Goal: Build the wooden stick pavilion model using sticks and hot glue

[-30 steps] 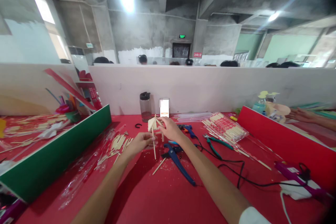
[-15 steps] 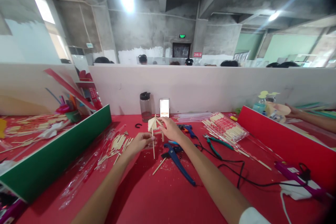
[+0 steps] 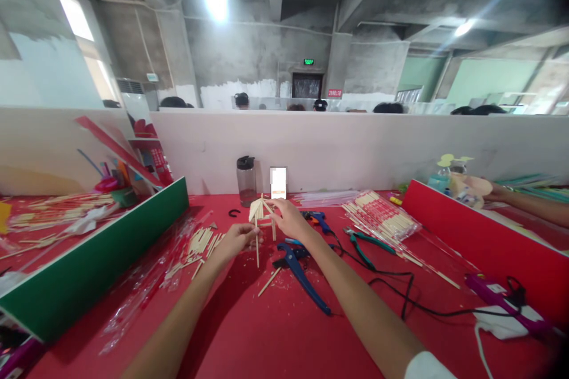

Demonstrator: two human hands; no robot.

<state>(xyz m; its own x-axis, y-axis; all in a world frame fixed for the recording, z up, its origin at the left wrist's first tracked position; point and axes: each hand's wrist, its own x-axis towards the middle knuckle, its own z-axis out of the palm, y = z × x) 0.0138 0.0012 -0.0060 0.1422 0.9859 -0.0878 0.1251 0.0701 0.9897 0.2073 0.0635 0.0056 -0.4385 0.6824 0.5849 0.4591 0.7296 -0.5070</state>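
Clock centred on the piece, 12 towards the white partition [image 3: 213,148].

Stick model [image 3: 256,211] is between my hands, ahead of me over the red table [image 3: 267,337]: slatted roof on top, legs below. Can't tell if the feet touch down.

Left hand [image 3: 240,239], at 7: thumb and fingers pinched on the front upright stick [image 3: 257,256]. Right hand [image 3: 288,218], at 3: gripping the roof's right slope near the peak; exact fingertip contact is hidden.

Doing this hold well, my read:
- Right should be the fixture: light, steady grip. Squeezing could rack the roof.
- Left should do the aligning: upright plumb from the front, parallel to the other leg.
- Can't see whether the upright is bonded at the top, so treat that joint as weak: no twist, no pull towards 6.
- Check that both legs end level; the front one looks longer, but that may be perspective.

Clearances: blue-handled cutter [image 3: 304,282] at 5, loose stick [image 3: 269,282] at 6, glue gun [image 3: 320,222] at 3. Right forearm passes over the cutter's side, so elbow high. Cut sticks [image 3: 201,241] at 8, beside my left wrist.
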